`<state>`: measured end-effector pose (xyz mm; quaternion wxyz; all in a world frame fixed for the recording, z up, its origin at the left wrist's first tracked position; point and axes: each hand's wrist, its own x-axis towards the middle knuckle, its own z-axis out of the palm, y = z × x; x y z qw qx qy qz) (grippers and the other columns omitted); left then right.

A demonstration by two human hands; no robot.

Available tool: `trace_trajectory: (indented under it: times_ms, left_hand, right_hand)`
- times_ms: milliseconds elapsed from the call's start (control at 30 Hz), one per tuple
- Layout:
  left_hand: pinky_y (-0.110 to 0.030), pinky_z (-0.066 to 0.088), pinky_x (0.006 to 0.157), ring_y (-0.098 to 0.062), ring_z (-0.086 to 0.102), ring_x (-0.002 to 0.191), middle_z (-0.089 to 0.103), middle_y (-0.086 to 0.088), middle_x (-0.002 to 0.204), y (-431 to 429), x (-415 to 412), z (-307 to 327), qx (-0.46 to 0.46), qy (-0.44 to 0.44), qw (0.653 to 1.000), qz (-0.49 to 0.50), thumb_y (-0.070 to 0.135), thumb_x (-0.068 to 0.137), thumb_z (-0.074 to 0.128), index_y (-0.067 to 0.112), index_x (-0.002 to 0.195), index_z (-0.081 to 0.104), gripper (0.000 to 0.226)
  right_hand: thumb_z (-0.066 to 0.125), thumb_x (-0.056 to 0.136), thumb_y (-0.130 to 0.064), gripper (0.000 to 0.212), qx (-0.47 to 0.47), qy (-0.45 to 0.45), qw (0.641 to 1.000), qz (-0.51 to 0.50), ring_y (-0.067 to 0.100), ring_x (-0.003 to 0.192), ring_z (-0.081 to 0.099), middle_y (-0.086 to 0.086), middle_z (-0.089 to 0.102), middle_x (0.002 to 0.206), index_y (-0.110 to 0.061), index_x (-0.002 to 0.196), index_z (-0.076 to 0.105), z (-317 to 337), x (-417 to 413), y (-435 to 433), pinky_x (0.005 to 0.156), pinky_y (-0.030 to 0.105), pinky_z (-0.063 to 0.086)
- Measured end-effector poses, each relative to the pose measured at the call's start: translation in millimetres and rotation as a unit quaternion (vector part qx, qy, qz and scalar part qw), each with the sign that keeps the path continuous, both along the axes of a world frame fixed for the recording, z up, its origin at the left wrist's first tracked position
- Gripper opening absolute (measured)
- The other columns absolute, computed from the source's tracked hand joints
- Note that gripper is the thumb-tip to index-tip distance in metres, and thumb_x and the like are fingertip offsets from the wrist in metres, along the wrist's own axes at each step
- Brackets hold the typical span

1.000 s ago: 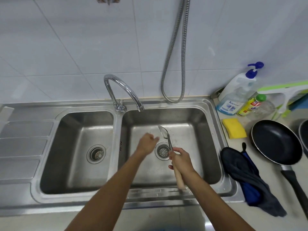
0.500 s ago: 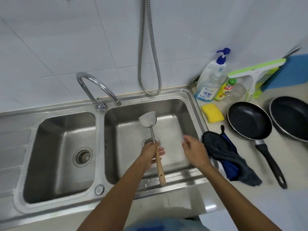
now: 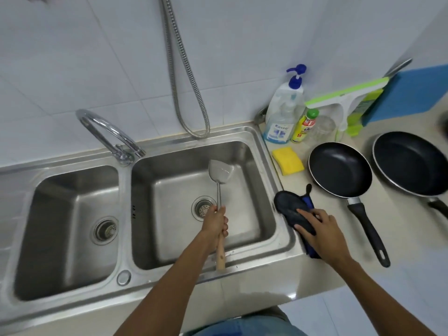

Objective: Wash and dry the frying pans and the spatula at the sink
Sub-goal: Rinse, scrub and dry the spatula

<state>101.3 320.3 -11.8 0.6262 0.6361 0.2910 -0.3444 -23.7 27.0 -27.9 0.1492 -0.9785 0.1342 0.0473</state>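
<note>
My left hand (image 3: pixel 216 221) grips the wooden handle of a steel spatula (image 3: pixel 219 174), held blade-up over the right basin of the double sink (image 3: pixel 271 151). My right hand (image 3: pixel 320 232) rests on a dark blue cloth (image 3: pixel 289 210) lying on the counter by the sink's right rim, its fingers curling onto the fabric. Two black frying pans sit on the counter to the right: the nearer pan (image 3: pixel 339 169) with its handle pointing toward me, and a larger pan (image 3: pixel 409 163) at the far right, partly cut off.
A curved tap (image 3: pixel 109 132) stands between the basins and a metal hose (image 3: pixel 184 93) hangs on the tiled wall. A yellow sponge (image 3: pixel 288 160), a soap pump bottle (image 3: pixel 282 115), a small yellow bottle (image 3: pixel 304 126) and a green squeegee (image 3: pixel 344 98) sit behind the pans.
The spatula passed from my right hand to my left. My right hand then moved right, out of the basin, onto the dark cloth. The camera view shifted right.
</note>
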Motion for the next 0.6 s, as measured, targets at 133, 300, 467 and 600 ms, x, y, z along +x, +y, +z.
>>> trace_trajectory:
  times_ms: [133,300,467,600]
  left_hand:
    - [-0.020,0.028,0.038,-0.008,0.033,0.043,0.038,0.004,0.060,6,-4,16,-0.014,-0.019,0.999,-0.024,0.026,0.107,0.047,0.016,0.103,0.046,0.011]
    - [-0.021,0.022,0.041,-0.009,0.028,0.045,0.034,0.005,0.059,16,-12,45,-0.029,-0.036,0.997,-0.067,0.030,0.104,0.050,0.019,0.100,0.044,0.013]
    - [-0.021,0.026,0.041,-0.006,0.031,0.044,0.035,0.009,0.056,27,-21,71,-0.003,-0.101,0.992,-0.079,0.037,0.108,0.044,0.017,0.100,0.049,0.022]
    - [-0.021,0.032,0.041,-0.005,0.036,0.046,0.042,0.005,0.064,42,-18,84,0.040,-0.148,0.987,-0.057,0.036,0.108,0.041,0.019,0.097,0.051,0.023]
  right_hand:
    - [0.068,0.091,-0.043,0.043,0.120,-0.073,0.989,-0.040,0.026,0.100,0.063,0.003,0.059,0.116,-0.026,0.131,0.063,21,52,31,0.086,0.036,0.052]
    - [0.064,0.094,-0.048,0.045,0.124,-0.169,0.975,0.076,0.016,0.107,0.055,0.000,0.055,0.122,-0.029,0.134,0.063,36,145,110,0.087,0.030,0.051]
    - [0.041,0.099,-0.059,0.042,-0.037,-0.166,0.966,0.196,0.019,0.100,0.054,-0.001,0.051,0.118,-0.034,0.127,0.061,23,204,158,0.069,0.028,0.052]
    - [0.048,0.099,-0.054,0.033,-0.093,-0.220,0.944,0.229,0.021,0.091,0.053,0.000,0.056,0.111,-0.034,0.119,0.064,27,236,181,0.061,0.028,0.049]
